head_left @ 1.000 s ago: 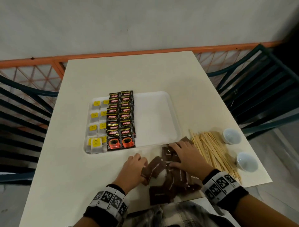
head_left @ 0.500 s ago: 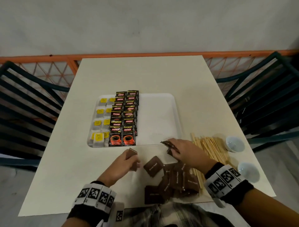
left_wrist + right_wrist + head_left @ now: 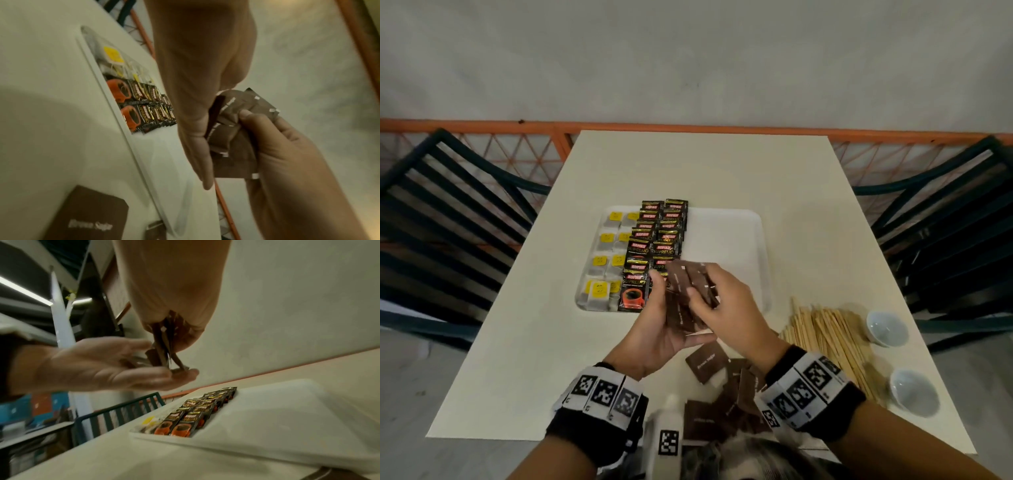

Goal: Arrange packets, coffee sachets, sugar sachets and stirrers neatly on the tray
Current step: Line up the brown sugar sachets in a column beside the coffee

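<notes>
Both hands are raised over the table's near half, just above the tray's near edge. The right hand (image 3: 726, 308) pinches a fanned bundle of brown sugar sachets (image 3: 693, 282), thumb on top and fingers curled beneath. The left hand (image 3: 657, 329) lies palm up with fingers loosely spread, cradling the lower sachets of the bundle from beneath; in the right wrist view the sachets stand edge-down on its fingers (image 3: 174, 374).

The white tray (image 3: 726, 236) is a shallow rounded rectangle with a low raised rim. Its 9 o'clock third holds two columns of pale tea packets (image 3: 607, 262) with yellow tags, soft and slightly crumpled. Next to them run two overlapping columns of glossy black coffee sachets (image 3: 654, 240) printed with an orange cup. From the middle to the 3 o'clock rim the tray floor is bare.

At 6 o'clock of the tray, a loose heap of brown sugar sachets (image 3: 726, 387) lies on the cream table (image 3: 705, 164), flat matte squares overlapping near the table's near edge. At 4 o'clock lies a spread sheaf of thin wooden stirrers (image 3: 828, 339), and beyond them, close to the table's right edge, two small white cups (image 3: 887, 327).

Dark slatted chairs (image 3: 448, 219) flank the table's left and right edges.
</notes>
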